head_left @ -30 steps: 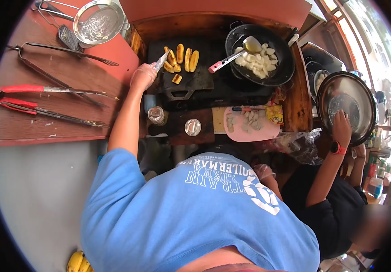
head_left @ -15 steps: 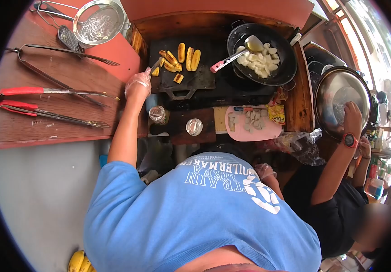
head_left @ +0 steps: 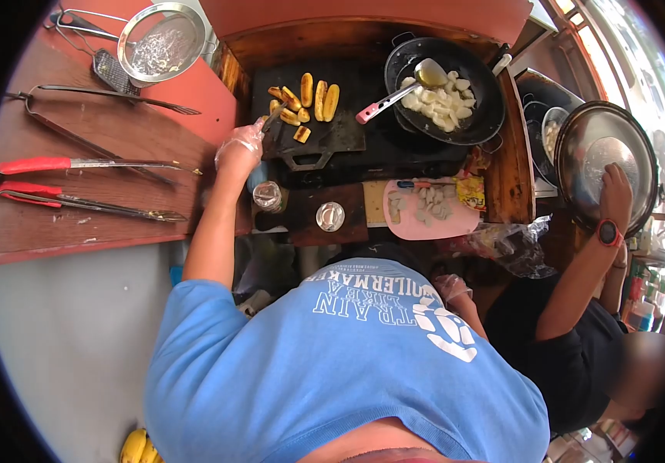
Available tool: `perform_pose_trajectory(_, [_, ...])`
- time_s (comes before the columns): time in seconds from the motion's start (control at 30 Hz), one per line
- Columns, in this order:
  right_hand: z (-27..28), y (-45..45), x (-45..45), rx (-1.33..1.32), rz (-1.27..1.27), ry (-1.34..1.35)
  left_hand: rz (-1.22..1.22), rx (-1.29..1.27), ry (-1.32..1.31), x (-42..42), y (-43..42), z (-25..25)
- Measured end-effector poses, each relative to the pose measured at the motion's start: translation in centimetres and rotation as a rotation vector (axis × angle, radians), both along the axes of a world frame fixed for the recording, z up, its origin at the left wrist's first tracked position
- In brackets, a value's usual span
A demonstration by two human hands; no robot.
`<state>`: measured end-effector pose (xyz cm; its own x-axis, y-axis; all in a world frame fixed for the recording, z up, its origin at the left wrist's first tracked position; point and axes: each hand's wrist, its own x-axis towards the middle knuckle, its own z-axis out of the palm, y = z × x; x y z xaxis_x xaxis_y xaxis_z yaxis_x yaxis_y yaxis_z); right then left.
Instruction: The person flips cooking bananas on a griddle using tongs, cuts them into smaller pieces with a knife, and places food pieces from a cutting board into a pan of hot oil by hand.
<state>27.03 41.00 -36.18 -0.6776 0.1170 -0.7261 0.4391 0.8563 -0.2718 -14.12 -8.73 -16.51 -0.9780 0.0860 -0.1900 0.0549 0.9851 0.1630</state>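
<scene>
My left hand [head_left: 241,147], in a clear plastic glove, is closed around a thin metal utensil [head_left: 274,117] whose exact kind I cannot make out. Its end reaches the browned banana pieces [head_left: 289,99] on the dark griddle [head_left: 348,139]. Longer browned bananas [head_left: 326,102] lie just right of them. Low beside my waist is my gloved right hand [head_left: 451,287], partly hidden by my shirt, its fingers unclear.
Pale slices and a pink-handled ladle [head_left: 429,74] are in the black wok [head_left: 487,100]. A pink cutting board [head_left: 425,228] and foil-like round container [head_left: 330,216] sit nearer me. Tongs [head_left: 35,164] and a strainer [head_left: 161,42] lie left. A co-worker holds a large lid [head_left: 579,162] at right.
My left hand has shifted slightly and the utensil now extends further right among the banana pieces. The co-worker's lid has moved right and down, uncovering a bowl behind it.
</scene>
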Motion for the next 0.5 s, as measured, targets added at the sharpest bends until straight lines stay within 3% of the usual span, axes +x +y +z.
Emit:
perform_pose_trajectory(0.07, [0.4, -0.2, -0.2, -0.004, -0.007, -0.003, -0.065, 0.049, 0.057, -1.1, -0.3, -2.6])
perform_pose_trajectory(0.3, [-2.4, 1.2, 1.7, 0.037, 0.006, -0.037, 0.002, 0.093, 0.069, 0.8, 0.6, 0.4])
perform_pose_trajectory(0.5, [-0.9, 0.4, 1.7, 0.046, -0.018, -0.084, 0.035, 0.226, 0.119, 0.1, 1.2, -1.8])
